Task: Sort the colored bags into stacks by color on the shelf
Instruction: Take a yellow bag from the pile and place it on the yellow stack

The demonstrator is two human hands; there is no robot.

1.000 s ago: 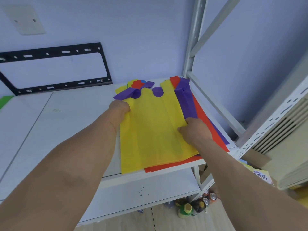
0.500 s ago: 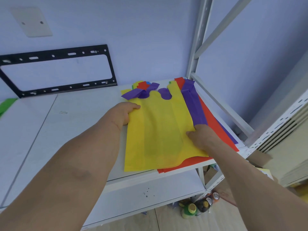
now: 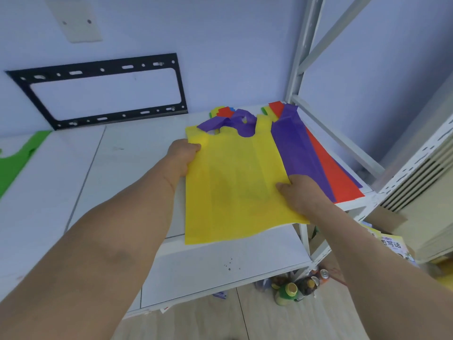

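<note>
A person's left hand [image 3: 182, 155] and right hand [image 3: 297, 192] each pinch an edge of a yellow bag [image 3: 232, 182] atop purple [image 3: 294, 148] and red bags [image 3: 335, 173] on the white shelf [image 3: 122, 168].

A: What is held in the hands?
B: A yellow bag [image 3: 235, 182] is gripped at its left edge by the left hand [image 3: 182, 155] and pinched near its right edge by the right hand [image 3: 300, 192]; its lower part hangs past the shelf [image 3: 122, 168] edge.
A: What is seen beneath it?
B: A purple bag [image 3: 294, 148] and a red bag [image 3: 338, 177] are laid flat, just beside one another. A green bag [image 3: 14, 160] is seen far left, and a black bracket [image 3: 105, 94] is leaned against the wall.
</note>
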